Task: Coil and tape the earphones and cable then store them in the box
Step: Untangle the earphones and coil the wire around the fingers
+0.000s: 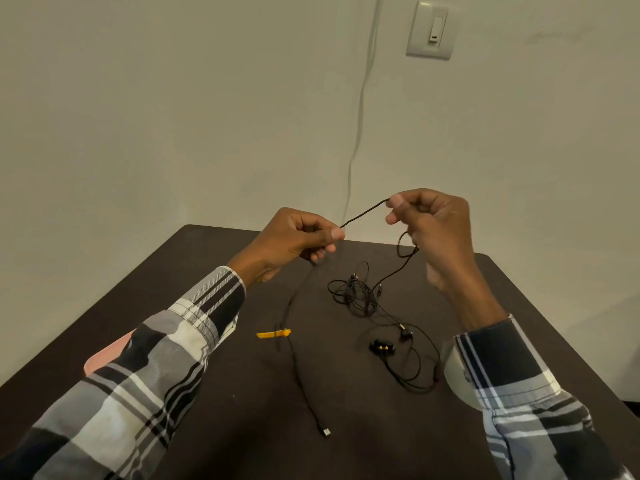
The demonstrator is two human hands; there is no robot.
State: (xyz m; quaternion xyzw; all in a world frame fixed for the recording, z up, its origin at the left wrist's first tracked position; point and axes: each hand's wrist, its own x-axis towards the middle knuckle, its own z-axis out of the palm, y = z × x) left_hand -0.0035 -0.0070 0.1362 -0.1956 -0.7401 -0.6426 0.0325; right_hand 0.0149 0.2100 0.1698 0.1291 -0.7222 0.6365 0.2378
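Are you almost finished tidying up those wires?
Not yet, nothing is finished. In hand: the left hand and right hand pinch a stretch of the black cable, its plug end on the table. Left: the earphones lie tangled, nothing is taped, yellow strip untouched. I can't see a box.

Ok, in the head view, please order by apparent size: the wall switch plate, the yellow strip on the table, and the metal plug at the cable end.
1. Wall switch plate, the largest, although farthest away.
2. Yellow strip, long but thin.
3. Metal plug, the smallest, although nearest to the camera.
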